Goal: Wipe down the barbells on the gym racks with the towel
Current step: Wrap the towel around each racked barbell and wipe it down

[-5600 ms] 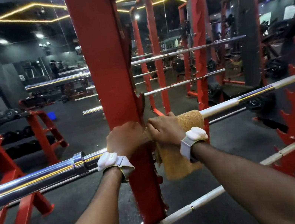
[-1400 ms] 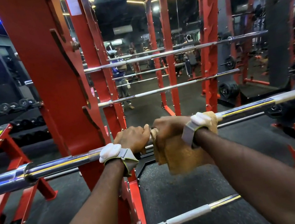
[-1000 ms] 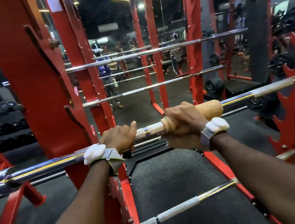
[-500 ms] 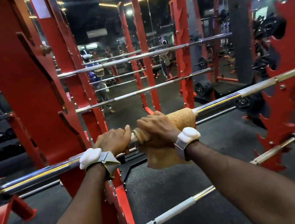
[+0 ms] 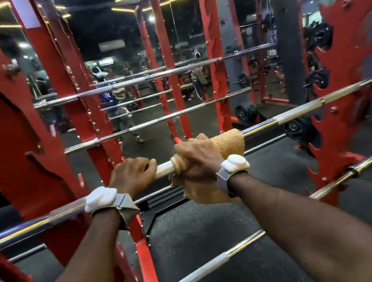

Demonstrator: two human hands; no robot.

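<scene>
A chrome barbell (image 5: 298,113) runs from lower left to upper right across red rack uprights. My left hand (image 5: 131,175) grips the bare bar. Just to its right, my right hand (image 5: 198,161) grips an orange-tan towel (image 5: 228,142) wrapped round the same bar, with a loose flap hanging below my wrist. A short stretch of knurled bar shows between the two hands. A second barbell (image 5: 202,272) lies lower and nearer me, and further barbells (image 5: 157,120) rest on hooks behind.
Thick red rack uprights stand at left (image 5: 7,136) and right (image 5: 336,101). A mirror wall behind shows a person's reflection (image 5: 112,104). Black weight plates (image 5: 299,128) hang at the right. Dark rubber floor (image 5: 194,228) lies below.
My right hand has slid the towel a little to the right along the bar, leaving more bare bar between the hands. The left hand keeps its grip. The view has shifted slightly.
</scene>
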